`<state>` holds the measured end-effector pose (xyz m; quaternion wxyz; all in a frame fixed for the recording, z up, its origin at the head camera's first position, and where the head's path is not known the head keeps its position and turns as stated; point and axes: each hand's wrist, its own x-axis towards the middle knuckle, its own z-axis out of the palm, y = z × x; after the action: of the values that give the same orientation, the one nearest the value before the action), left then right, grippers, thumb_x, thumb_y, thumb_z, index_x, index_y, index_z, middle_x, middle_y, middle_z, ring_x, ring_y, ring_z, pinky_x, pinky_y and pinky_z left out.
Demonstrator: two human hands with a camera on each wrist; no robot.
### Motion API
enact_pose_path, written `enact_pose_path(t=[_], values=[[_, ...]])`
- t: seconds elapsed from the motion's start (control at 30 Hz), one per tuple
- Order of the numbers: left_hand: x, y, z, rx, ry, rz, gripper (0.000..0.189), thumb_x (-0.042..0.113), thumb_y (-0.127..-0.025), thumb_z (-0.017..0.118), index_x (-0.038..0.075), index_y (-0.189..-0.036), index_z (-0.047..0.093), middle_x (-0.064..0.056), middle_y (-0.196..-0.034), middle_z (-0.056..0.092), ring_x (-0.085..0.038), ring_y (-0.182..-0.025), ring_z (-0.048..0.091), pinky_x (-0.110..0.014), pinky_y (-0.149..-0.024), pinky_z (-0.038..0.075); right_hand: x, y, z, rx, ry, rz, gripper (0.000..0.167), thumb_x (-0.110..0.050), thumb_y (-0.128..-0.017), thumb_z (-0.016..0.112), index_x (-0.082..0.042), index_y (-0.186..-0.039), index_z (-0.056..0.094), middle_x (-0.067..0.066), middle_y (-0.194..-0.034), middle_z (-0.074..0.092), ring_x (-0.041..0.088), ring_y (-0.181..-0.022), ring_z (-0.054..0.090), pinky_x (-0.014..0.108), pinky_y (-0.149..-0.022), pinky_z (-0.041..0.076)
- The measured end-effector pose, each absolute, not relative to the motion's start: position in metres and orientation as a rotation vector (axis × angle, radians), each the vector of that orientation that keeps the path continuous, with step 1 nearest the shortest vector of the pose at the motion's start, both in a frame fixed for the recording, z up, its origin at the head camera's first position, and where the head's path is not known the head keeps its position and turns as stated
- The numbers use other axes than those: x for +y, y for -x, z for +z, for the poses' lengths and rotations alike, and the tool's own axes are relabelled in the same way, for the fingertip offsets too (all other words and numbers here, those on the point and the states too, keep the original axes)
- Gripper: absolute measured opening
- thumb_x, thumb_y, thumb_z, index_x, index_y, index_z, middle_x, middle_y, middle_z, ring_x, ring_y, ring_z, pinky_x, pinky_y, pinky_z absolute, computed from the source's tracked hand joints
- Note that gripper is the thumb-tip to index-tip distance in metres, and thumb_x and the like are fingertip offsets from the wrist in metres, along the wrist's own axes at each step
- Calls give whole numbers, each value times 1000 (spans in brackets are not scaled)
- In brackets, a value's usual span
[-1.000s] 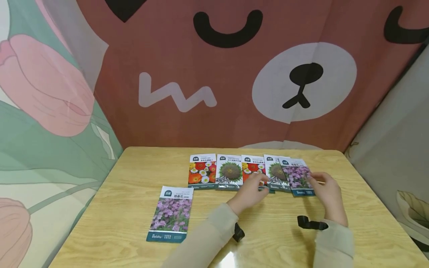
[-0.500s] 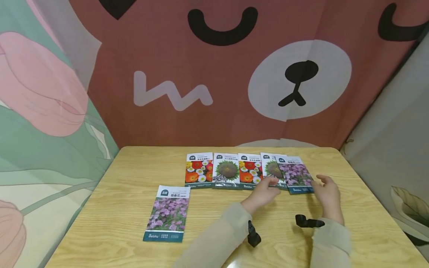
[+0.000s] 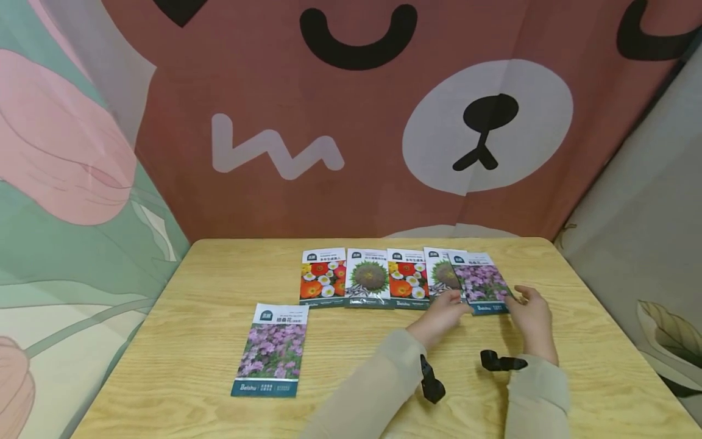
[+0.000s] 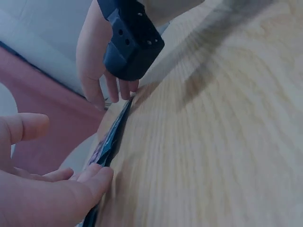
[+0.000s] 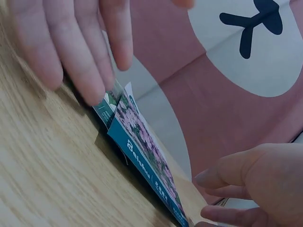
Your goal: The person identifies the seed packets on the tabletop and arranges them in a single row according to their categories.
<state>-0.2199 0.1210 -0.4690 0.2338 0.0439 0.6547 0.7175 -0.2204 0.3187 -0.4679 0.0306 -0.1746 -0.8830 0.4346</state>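
A row of seed packets lies along the back of the table. At its right end, a purple-flower packet [image 3: 482, 283] overlaps a sunflower packet [image 3: 443, 268]. My left hand [image 3: 440, 318] has its fingers extended at the lower edges of these two; in the left wrist view its fingertips [image 4: 102, 177] touch the packet edge. My right hand [image 3: 532, 317] is at the purple packet's right edge, thumb near its lower corner, fingers loosely bent. Further left in the row are a poppy packet [image 3: 407, 277], another sunflower packet [image 3: 368, 277] and another poppy packet [image 3: 323, 277].
A separate purple-flower packet [image 3: 272, 350] lies nearer the front left of the wooden table [image 3: 181, 341]. Behind the table hangs a curtain [image 3: 329, 207] printed with a bear face. Black wrist cameras [image 3: 432, 381] sit on both sleeves.
My left hand has slid right, from below the right-hand poppy packet to the lower edges of the sunflower and purple packets. The right hand stays beside the purple packet. The head view has shifted slightly.
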Motion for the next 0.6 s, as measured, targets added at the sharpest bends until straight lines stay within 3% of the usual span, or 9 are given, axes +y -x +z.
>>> enact_pose_path(t=[0.4, 0.6], values=[[130, 217, -469, 1787, -126, 1958, 57, 10, -97, 61, 0, -151, 43, -14, -153, 46, -30, -141, 44, -46, -110, 45, 319, 219, -467, -2679, 543, 1355, 50, -13, -104, 50, 11, -146, 39, 41, -144, 40, 54, -134, 40, 62, -107, 39], [127, 220, -473, 1833, -107, 1943, 52, 10, -97, 62, 1, -147, 50, -11, -146, 53, -29, -131, 54, -44, -105, 49, 316, 221, -470, -2685, 531, 1304, 47, -12, -102, 51, 12, -142, 43, 41, -141, 43, 55, -131, 43, 62, -104, 42]])
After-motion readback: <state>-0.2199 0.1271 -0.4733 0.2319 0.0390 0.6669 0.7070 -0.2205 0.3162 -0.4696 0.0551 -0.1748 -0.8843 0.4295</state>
